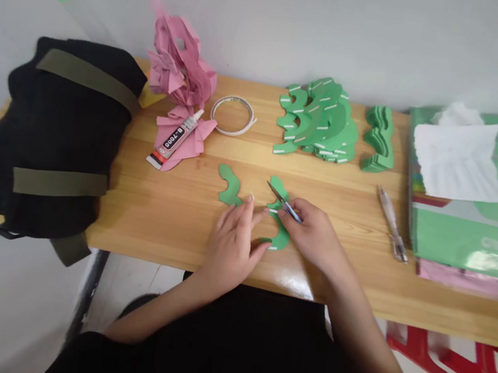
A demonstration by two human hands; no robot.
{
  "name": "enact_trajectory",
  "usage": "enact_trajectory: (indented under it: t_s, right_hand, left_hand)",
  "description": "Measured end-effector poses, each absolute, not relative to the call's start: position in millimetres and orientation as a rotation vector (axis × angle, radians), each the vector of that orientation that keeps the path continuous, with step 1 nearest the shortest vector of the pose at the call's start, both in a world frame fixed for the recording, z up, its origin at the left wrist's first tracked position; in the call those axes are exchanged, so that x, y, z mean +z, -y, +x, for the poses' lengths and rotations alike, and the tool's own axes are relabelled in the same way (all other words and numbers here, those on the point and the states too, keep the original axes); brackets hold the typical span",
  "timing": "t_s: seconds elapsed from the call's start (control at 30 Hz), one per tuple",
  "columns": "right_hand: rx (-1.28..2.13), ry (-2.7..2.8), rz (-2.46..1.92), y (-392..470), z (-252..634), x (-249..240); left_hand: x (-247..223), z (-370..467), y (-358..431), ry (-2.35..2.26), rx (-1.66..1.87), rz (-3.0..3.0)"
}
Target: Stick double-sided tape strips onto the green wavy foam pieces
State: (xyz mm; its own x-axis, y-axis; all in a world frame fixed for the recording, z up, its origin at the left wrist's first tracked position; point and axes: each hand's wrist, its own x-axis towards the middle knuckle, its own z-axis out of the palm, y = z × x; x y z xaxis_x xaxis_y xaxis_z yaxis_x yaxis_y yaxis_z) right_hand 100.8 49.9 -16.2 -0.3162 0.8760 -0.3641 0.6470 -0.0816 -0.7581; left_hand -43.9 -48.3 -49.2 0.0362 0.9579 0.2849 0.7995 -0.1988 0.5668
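My left hand (233, 243) rests on the table with its fingers stretched out and the thumb apart. Its index finger and thumb touch the edge of a curved green cutout (283, 235) with white strips on it. A tiny white bit shows at one fingertip; I cannot tell what it is. Closed round a slim pointed metal tool (291, 210) with a bluish handle, my right hand (315, 230) lies over the cutout's right side. The tool's dark tip is over the upper part of the cutout. Another wavy green cutout (229, 185) lies just beyond my left fingers, partly covered by them.
Behind are a pile of green cutouts (329, 120), a stack (380, 137) and a tape roll (214, 118). A glue tube (174, 141) lies on pink paper (177, 70). A black bag (70, 129) is left; a pen (391, 223) and green package (470, 235) are right.
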Motion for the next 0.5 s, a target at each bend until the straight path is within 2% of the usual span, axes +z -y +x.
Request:
enact_trajectory:
  t_s: [0.5]
  right_hand:
    - [1.404, 2.036, -1.524, -57.9, 106.2, -22.2]
  left_hand:
    - [-46.4, -43.4, 47.9, -1.809, 0.834, 2.075]
